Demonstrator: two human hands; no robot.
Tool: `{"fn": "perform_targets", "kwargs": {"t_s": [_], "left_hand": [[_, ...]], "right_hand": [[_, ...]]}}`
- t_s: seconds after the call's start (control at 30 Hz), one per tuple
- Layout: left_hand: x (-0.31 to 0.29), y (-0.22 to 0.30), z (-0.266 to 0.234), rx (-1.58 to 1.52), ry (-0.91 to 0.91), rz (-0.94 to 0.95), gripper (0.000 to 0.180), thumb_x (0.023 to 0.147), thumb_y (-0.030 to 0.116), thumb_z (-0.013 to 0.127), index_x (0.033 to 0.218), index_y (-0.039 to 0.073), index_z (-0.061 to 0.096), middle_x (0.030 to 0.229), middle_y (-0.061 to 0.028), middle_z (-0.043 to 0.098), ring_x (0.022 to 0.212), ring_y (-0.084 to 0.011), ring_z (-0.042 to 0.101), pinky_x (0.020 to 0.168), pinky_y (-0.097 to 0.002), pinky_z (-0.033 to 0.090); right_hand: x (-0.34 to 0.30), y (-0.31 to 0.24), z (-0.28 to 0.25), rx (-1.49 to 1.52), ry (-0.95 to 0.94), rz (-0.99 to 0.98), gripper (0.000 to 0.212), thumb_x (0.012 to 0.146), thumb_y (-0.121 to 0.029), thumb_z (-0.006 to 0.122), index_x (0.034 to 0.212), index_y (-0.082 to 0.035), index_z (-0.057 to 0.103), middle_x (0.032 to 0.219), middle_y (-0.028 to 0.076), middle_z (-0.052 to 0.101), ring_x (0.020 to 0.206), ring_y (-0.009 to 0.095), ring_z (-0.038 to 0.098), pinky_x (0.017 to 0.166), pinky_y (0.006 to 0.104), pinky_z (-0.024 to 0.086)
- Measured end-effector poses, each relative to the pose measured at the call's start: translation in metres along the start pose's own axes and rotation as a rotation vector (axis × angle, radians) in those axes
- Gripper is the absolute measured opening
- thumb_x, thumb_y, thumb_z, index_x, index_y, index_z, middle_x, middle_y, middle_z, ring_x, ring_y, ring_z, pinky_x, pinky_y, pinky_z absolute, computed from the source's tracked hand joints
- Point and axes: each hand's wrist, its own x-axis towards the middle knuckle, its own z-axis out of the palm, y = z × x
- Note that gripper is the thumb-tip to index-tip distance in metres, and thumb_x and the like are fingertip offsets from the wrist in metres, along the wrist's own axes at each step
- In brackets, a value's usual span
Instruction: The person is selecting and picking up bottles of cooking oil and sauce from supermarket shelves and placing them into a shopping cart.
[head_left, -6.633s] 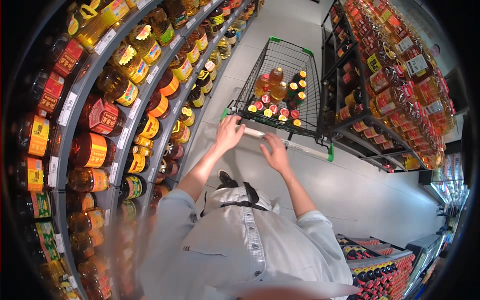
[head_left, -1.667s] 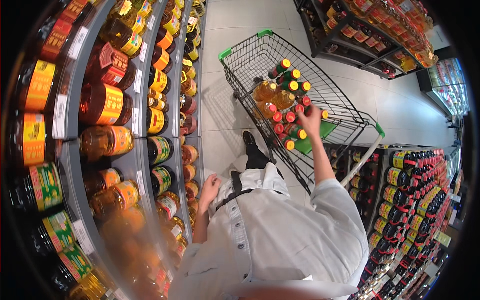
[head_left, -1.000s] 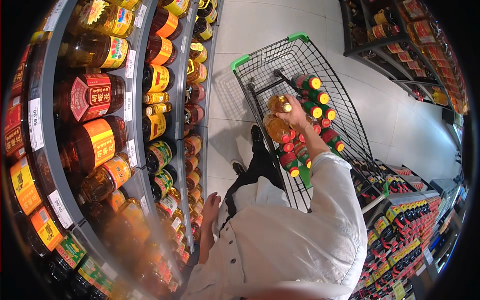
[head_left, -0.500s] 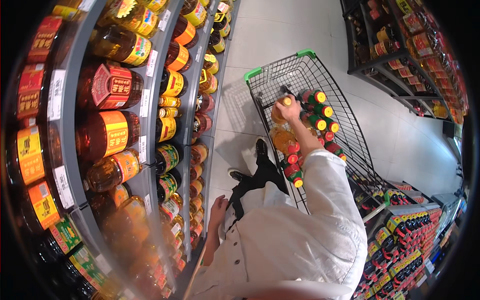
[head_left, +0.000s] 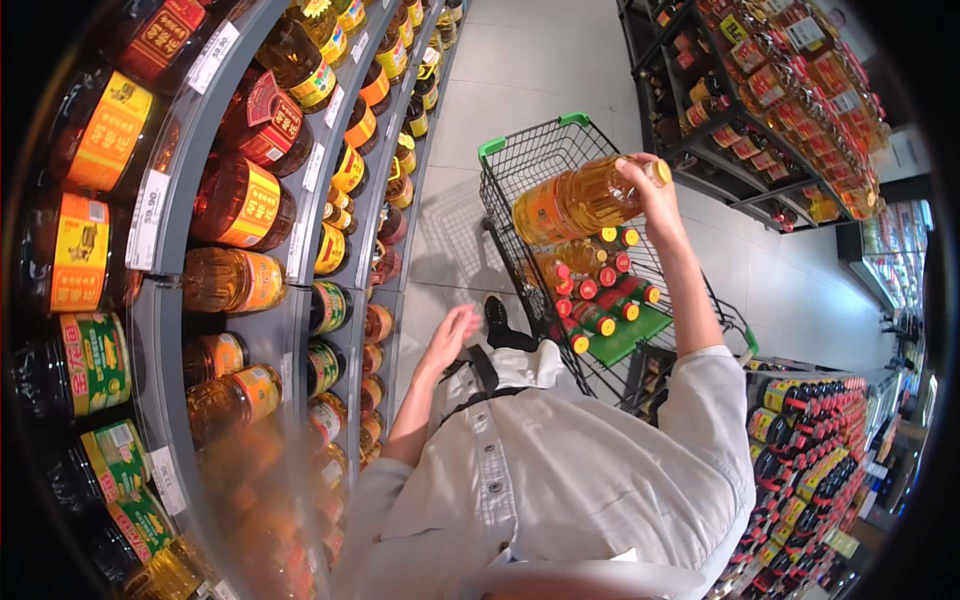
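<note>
My right hand [head_left: 652,196] grips a large clear bottle of golden cooking oil [head_left: 560,208] round its neck, just below the yellow cap. The bottle lies tilted almost level above the shopping cart [head_left: 524,142], a black wire one with green corners. Beneath it in the cart stand several green bottles with yellow caps [head_left: 605,325] and several red-capped bottles [head_left: 585,288]. My left hand [head_left: 450,338] hangs in front of my waist, fingers loosely stretched, holding nothing. It is between the cart and the shelf, touching neither.
Along my left runs a grey shelf [head_left: 160,340] packed with bottles of oil, with price tags on its edges. A black rack of bottles [head_left: 700,130] stands at the far right. Stacked dark bottles with red labels [head_left: 800,470] fill the near right. Pale floor tiles [head_left: 540,60] lie beyond the cart.
My right hand has lifted the oil bottle out of the cart and tipped it sideways. My left hand has come up and forward. The view has shifted toward the shelf.
</note>
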Motion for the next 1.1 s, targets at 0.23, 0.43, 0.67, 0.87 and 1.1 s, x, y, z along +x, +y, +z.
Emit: {"fn": "perform_targets", "kwargs": {"t_s": [0.23, 0.43, 0.67, 0.87, 1.1], "left_hand": [[0.007, 0.096, 0.061, -0.878, -0.597, 0.078, 0.076, 0.096, 0.068, 0.025, 0.141, 0.009, 0.042, 0.133, -0.0167, 0.055, 0.114, -0.0299, 0.059, 0.093, -0.0495, 0.049], [-0.065, 0.096, 0.052, -0.859, -0.363, -0.033, 0.079, 0.093, 0.070, 0.027, 0.141, 0.008, 0.042, 0.132, -0.0163, 0.056, 0.114, -0.0289, 0.059, 0.090, -0.0485, 0.052], [-0.088, 0.090, 0.033, -0.826, -0.213, 0.057, 0.081, 0.093, 0.070, 0.027, 0.141, 0.007, 0.042, 0.132, -0.0175, 0.055, 0.114, -0.0290, 0.060, 0.092, -0.0492, 0.052], [-0.096, 0.086, 0.023, -0.888, -0.084, 0.136, 0.082, 0.093, 0.071, 0.025, 0.142, 0.007, 0.041, 0.132, -0.0177, 0.056, 0.116, -0.0282, 0.059, 0.091, -0.0478, 0.053], [-0.082, 0.064, 0.008, -0.999, 0.178, 0.388, 0.066, 0.097, 0.062, 0.029, 0.144, 0.017, 0.038, 0.140, -0.0061, 0.050, 0.124, -0.0235, 0.052, 0.100, -0.0485, 0.045]], "right_hand": [[-0.038, -0.013, 0.018, 0.018, -0.345, 0.159, 0.047, 0.085, -0.048, 0.067, 0.108, -0.009, 0.058, 0.098, 0.005, 0.063, 0.085, 0.015, 0.065, 0.070, 0.0355, 0.055], [-0.031, 0.008, 0.049, 0.088, -0.471, 0.392, 0.044, 0.088, -0.049, 0.064, 0.109, -0.012, 0.056, 0.102, 0.003, 0.065, 0.093, 0.014, 0.065, 0.081, 0.0383, 0.055], [-0.019, 0.018, 0.107, 0.034, -0.631, 0.382, 0.049, 0.086, -0.054, 0.062, 0.114, -0.014, 0.056, 0.104, 0.003, 0.066, 0.092, 0.015, 0.065, 0.080, 0.0417, 0.055], [-0.014, 0.010, 0.152, -0.031, -0.755, 0.394, 0.050, 0.086, -0.053, 0.063, 0.115, -0.013, 0.057, 0.109, 0.004, 0.064, 0.100, 0.017, 0.062, 0.085, 0.0438, 0.052], [-0.045, -0.011, 0.185, 0.020, -0.879, 0.235, 0.047, 0.087, -0.043, 0.063, 0.117, -0.007, 0.058, 0.113, 0.006, 0.061, 0.107, 0.020, 0.057, 0.092, 0.0364, 0.046]]}}
